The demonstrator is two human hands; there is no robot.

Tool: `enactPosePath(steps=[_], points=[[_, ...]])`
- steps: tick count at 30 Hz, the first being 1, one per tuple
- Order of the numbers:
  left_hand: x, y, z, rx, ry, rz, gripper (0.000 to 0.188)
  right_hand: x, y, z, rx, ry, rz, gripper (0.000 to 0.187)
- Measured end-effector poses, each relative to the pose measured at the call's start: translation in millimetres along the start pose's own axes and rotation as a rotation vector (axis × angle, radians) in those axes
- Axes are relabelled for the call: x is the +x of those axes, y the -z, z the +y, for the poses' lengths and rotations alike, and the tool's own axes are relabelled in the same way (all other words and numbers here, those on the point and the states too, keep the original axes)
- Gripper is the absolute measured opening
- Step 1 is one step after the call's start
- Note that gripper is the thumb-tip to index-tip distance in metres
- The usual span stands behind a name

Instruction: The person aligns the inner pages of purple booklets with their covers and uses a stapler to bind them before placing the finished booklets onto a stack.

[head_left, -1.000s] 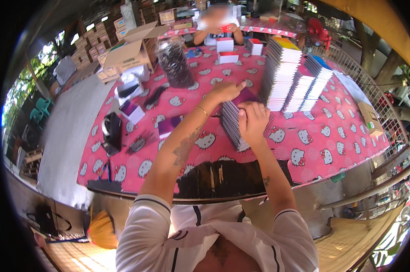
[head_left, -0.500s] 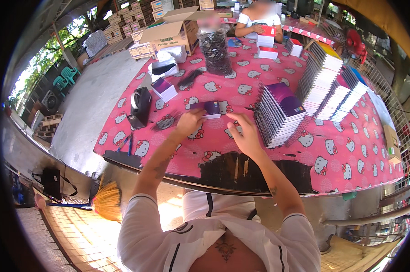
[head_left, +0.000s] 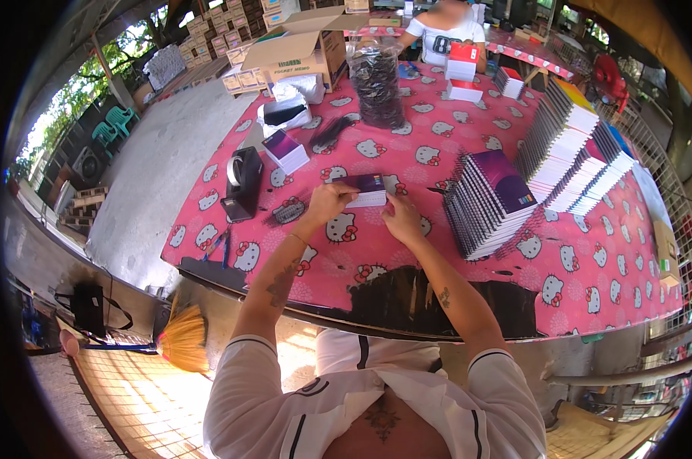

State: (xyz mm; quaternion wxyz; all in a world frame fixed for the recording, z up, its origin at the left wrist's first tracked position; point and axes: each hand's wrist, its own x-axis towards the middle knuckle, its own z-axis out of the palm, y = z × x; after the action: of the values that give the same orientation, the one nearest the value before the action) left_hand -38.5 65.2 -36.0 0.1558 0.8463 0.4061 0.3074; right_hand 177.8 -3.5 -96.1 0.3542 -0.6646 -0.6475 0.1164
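Note:
A small purple-covered memo pad (head_left: 367, 184) lies in front of me on the pink table, its white page edges facing me. My left hand (head_left: 331, 203) grips its left end, fingers closed over the cover. My right hand (head_left: 402, 219) is closed at the right end, thumb and forefinger pinching the near corner; its other fingers are curled in. To the right stands a tall stack of purple spiral memo pads (head_left: 501, 182) with black coils. Another block of purple pads (head_left: 285, 151) sits farther left. A small heap of black binding coils (head_left: 288, 210) lies beside my left hand.
A black tape dispenser (head_left: 243, 185) and pens (head_left: 225, 248) lie left. Beyond stand a clear bag of black coils (head_left: 377, 86), loose coils (head_left: 331, 131) and an open carton (head_left: 304, 61). Taller notebook stacks (head_left: 558, 134) rise at right. A person (head_left: 445, 38) sits across the table.
My right hand has come in from beside the pad, its spread fingers closing on the right end. My left hand stays on the pad. The whole view has shifted slightly.

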Motion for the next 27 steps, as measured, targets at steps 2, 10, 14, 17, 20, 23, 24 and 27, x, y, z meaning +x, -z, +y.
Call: enactPosePath(steps=[2, 10, 14, 17, 20, 23, 24, 27], points=[[-2.3, -3.0, 1.4, 0.012, 0.002, 0.021, 0.018, -0.5, -0.8, 0.4, 0.019, -0.012, -0.004, 0.055], [-1.3, -10.5, 11.6, 0.068, -0.012, 0.149, 0.015, 0.1, 3.4, -2.3, -0.009, 0.051, 0.06, 0.05], [-10.6, -5.4, 7.0, 0.051, 0.013, 0.165, 0.015, 5.4, 11.6, -28.2, -0.074, 0.137, 0.036, 0.044], [-12.8, -5.3, 8.3, 0.055, 0.005, 0.183, 0.016, 13.7, 14.5, -40.7, -0.157, 0.091, -0.012, 0.047], [3.1, -14.5, 29.7, 0.083, -0.067, 0.187, 0.017, 27.4, 19.8, -32.0, 0.306, -0.072, 0.047, 0.054], [-5.5, -7.6, 29.9, 0.217, -0.132, 0.25, 0.016, 22.1, 24.0, -50.9, 0.708, -0.109, 0.028, 0.066], [0.4, -6.4, 41.5, 0.221, -0.163, 0.305, 0.015, 19.7, 28.1, -44.8, 0.644, 0.001, 0.133, 0.068], [-19.3, 24.0, 67.2, 0.338, -0.248, 0.275, 0.02, -2.7, 45.0, -59.9, 0.527, 0.226, 0.231, 0.074]])
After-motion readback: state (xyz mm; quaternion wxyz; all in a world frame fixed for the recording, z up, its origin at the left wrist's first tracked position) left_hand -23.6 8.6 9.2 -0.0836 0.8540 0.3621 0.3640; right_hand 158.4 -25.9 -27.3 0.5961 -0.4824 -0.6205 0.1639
